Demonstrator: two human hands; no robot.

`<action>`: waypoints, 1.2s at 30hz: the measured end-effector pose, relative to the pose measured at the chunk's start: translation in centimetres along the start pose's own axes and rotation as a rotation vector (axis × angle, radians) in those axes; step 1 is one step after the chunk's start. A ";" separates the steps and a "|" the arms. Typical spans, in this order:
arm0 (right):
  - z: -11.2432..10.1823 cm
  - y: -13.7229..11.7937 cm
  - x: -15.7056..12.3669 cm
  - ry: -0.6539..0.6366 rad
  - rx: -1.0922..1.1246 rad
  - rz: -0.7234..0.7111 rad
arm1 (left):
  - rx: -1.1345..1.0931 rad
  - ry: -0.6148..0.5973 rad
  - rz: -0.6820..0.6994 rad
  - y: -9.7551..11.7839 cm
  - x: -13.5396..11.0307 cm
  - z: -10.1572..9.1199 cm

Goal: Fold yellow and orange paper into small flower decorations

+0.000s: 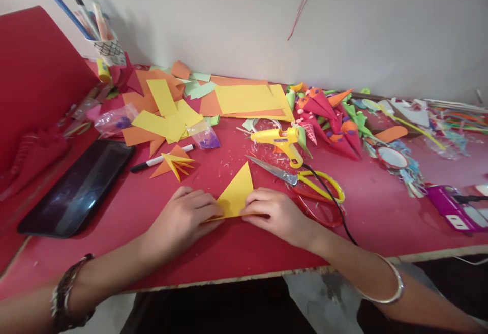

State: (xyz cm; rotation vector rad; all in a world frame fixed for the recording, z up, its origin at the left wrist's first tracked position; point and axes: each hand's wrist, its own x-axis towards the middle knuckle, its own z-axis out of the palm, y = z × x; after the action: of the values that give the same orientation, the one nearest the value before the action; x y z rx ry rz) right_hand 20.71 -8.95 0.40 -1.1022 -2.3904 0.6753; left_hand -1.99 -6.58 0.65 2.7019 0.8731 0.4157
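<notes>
A yellow paper triangle (237, 191) lies on the red table (244, 247), its tip pointing away from me. My left hand (183, 217) presses on its lower left corner, fingers bent and together. My right hand (272, 212) presses on the lower right corner in the same way. Both hands pinch the bottom edge flat against the table.
Yellow-handled scissors (305, 179) and a yellow glue gun (280, 141) with a black cord lie just beyond my right hand. A black tablet (78, 186) lies left, next to a marker (160, 159), a folded yellow-orange piece (175, 163) and paper scraps (171, 110). Paper cones (328, 120) are piled at right.
</notes>
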 end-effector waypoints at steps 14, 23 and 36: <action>0.7 0.5 1.0 0.057 -0.168 0.170 | 0.024 -0.032 -0.248 -0.8 -0.3 0.6; 1.0 0.2 0.8 0.063 -0.311 0.123 | 0.230 -0.161 0.199 -2.1 -0.4 -1.3; 0.8 -0.7 0.7 0.131 -0.536 -0.089 | 0.165 -0.158 0.251 -3.0 -2.3 -1.6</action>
State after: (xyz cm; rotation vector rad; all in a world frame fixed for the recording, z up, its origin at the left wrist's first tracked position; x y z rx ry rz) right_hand 19.49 -9.02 0.31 -1.1825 -2.5507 -0.0815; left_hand -5.89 -5.34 0.72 2.9597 0.5497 0.1825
